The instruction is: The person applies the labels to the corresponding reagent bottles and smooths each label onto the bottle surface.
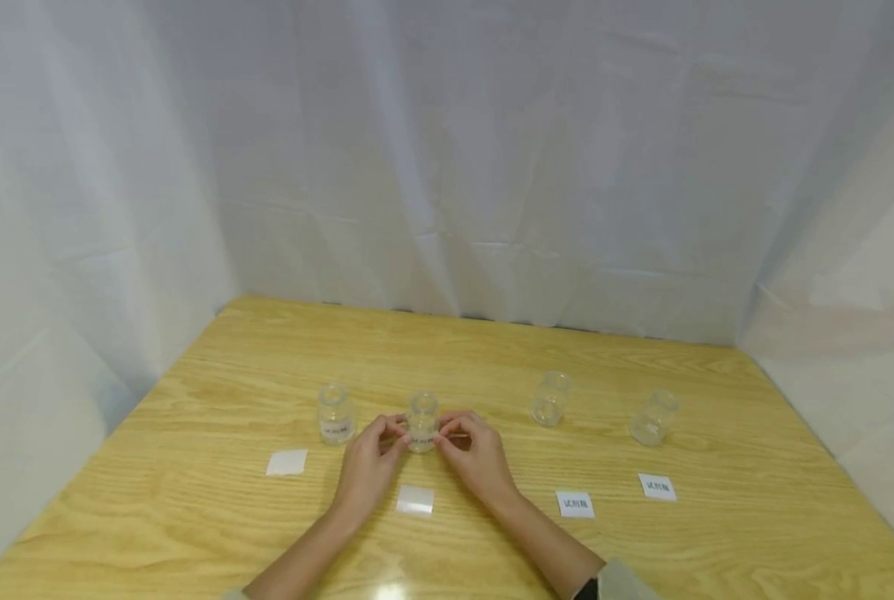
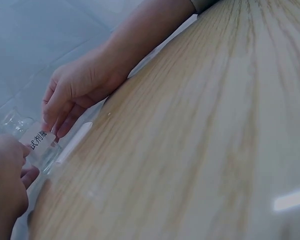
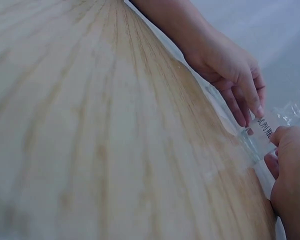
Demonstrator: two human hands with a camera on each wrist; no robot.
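Observation:
A small clear glass bottle (image 1: 423,408) stands upright on the table between the two hands. Across its front lies a white label (image 1: 422,439) with black printed characters, seen closer in the left wrist view (image 2: 38,139) and the right wrist view. My left hand (image 1: 369,462) pinches the label's left end against the bottle with thumb and forefinger. At the other end, my right hand (image 1: 482,461) does likewise, thumb tip at the label's edge. Some fingers are hidden behind the bottle. Just below the hands lies a blank, shiny backing piece (image 1: 415,499).
Left of the hands stands a bottle (image 1: 335,400) bearing a label, with a blank white piece (image 1: 287,462) before it. Two unlabelled bottles, one (image 1: 550,398) nearer and one (image 1: 653,418) farther right, stand behind printed labels (image 1: 575,504) (image 1: 657,487). White sheeting (image 1: 491,167) surrounds the wooden table.

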